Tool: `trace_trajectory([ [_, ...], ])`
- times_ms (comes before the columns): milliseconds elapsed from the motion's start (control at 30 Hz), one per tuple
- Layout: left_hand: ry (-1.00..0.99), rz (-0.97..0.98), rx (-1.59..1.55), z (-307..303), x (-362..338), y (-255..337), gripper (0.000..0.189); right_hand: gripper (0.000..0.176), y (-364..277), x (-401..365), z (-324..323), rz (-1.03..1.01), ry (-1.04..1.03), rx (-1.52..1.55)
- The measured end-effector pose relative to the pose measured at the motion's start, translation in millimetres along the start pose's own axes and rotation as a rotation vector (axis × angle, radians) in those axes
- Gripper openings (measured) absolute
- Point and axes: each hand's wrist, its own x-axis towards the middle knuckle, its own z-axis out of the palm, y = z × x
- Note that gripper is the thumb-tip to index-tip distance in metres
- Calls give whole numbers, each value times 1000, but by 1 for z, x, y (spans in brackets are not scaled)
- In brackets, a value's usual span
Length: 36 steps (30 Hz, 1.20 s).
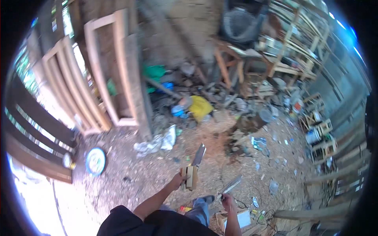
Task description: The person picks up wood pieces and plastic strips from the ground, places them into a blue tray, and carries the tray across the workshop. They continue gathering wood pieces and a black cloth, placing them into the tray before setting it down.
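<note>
My left hand (pixel 178 181) is closed around a short wooden block (pixel 189 177) with a groove down its face. A flat, dark-and-light blade-like piece (pixel 199 154) stands out from the block's upper end. To the right, my right hand (pixel 228 201) is closed on the lower end of a long, thin metallic tool (pixel 231 185), which points up and to the right, apart from the block. The grip of this tool is mostly hidden by the fingers.
Wooden frames (pixel 118 70) lean at the left, near a round blue-rimmed basin (pixel 95 161). A yellow bag (pixel 201 108) and rubble lie ahead. A wooden table (pixel 244 55) stands at the back right. A white-topped box (pixel 241 220) and cables are by my right arm.
</note>
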Motion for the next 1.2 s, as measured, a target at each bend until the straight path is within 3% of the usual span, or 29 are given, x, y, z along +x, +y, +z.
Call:
trace_trajectory([
  [100, 129, 88, -155, -107, -72, 4, 33, 5, 64, 1, 82, -56, 49, -20],
  [167, 217, 164, -314, -158, -118, 23, 32, 6, 86, 15, 144, -4, -190, -170],
  [267, 297, 222, -460, -223, -201, 55, 30, 7, 126, 20, 225, 42, -322, -417],
  [433, 488, 386, -486, -355, -227, 4, 31, 16, 199, 17, 347, 17, -400, -629],
  [567, 465, 413, -619, -361, -293, 67, 39, 22, 222, -6, 433, 40, -524, -771],
  [700, 544, 413, -603, -428, -278, 47, 41, 21, 260, 9, 491, 81, -609, -829],
  [800, 567, 429, -706, -463, -272, 59, 34, 19, 281, 32, 525, 125, -585, -800],
  [867, 606, 439, -597, -481, -278, 70, 33, 26, 308, 66, 540, 188, -669, -723],
  [900, 660, 346, -597, -491, -277, 77, 34, 26, 324, 76, 548, 215, -702, -728],
  [967, 739, 409, -576, -519, -286, 87, 35, 29, 344, 99, 572, 91, -682, -905],
  [1033, 749, 452, -579, -533, -265, 115, 36, 30, 349, 76, 623, -77, -553, -1042],
  [1067, 743, 386, -595, -541, -267, 127, 37, 30, 354, 92, 634, -84, -544, -1059],
  [1133, 759, 299, -604, -582, -253, 155, 38, 36, 391, 131, 654, -12, -490, -719],
  [1200, 915, 29, -441, -622, -237, 137, 40, 40, 416, 163, 658, 59, -537, -763],
])
